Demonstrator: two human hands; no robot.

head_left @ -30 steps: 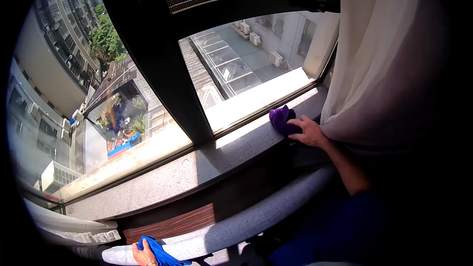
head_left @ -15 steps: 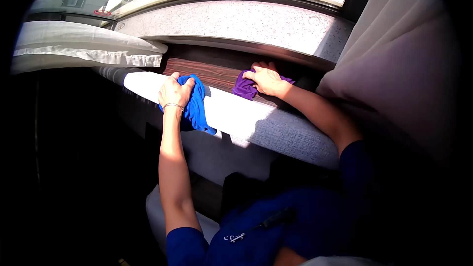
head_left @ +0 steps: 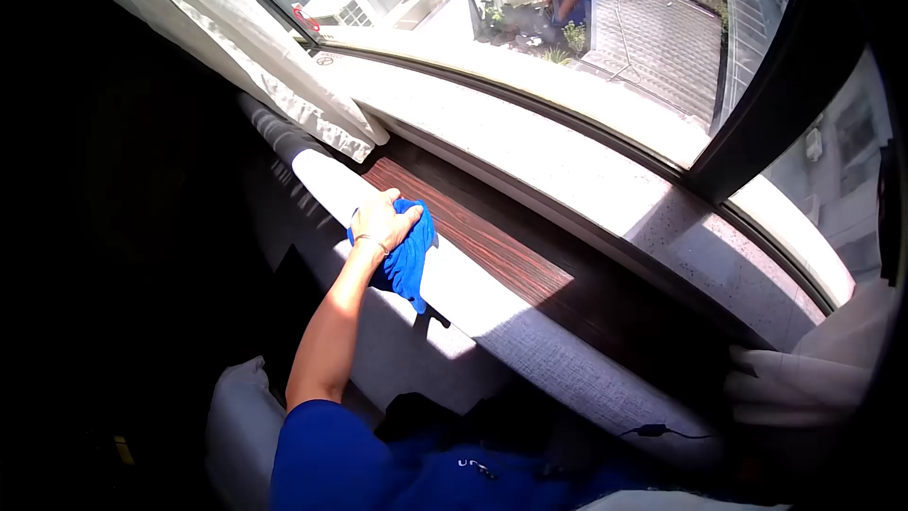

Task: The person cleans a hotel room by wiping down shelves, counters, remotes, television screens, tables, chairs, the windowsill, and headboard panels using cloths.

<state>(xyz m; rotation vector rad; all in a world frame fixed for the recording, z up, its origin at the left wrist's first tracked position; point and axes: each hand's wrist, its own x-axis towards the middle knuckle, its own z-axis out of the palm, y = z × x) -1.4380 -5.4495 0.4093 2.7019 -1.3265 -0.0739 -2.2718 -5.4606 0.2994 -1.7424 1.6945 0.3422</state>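
My left hand (head_left: 381,223) grips a bunched blue cloth (head_left: 409,265), its fingers curled over the top edge of a light grey fabric backrest (head_left: 482,308). A loose end of the cloth hangs down the near side of the backrest. Just beyond the hand runs a dark, reddish-brown wood-grain ledge (head_left: 473,237), partly sunlit. My right hand is out of view, and so is the purple cloth it held earlier.
Behind the ledge lies a speckled stone windowsill (head_left: 530,151) below a curved window. White curtains hang at left (head_left: 255,47) and right (head_left: 804,383). A dark window post (head_left: 766,123) stands at right. A thin black cable (head_left: 653,431) lies near the backrest's right end.
The view has swung right and tilted, showing more window. My right hand and the purple cloth have left the view. My left hand stays on the blue cloth atop the backrest.
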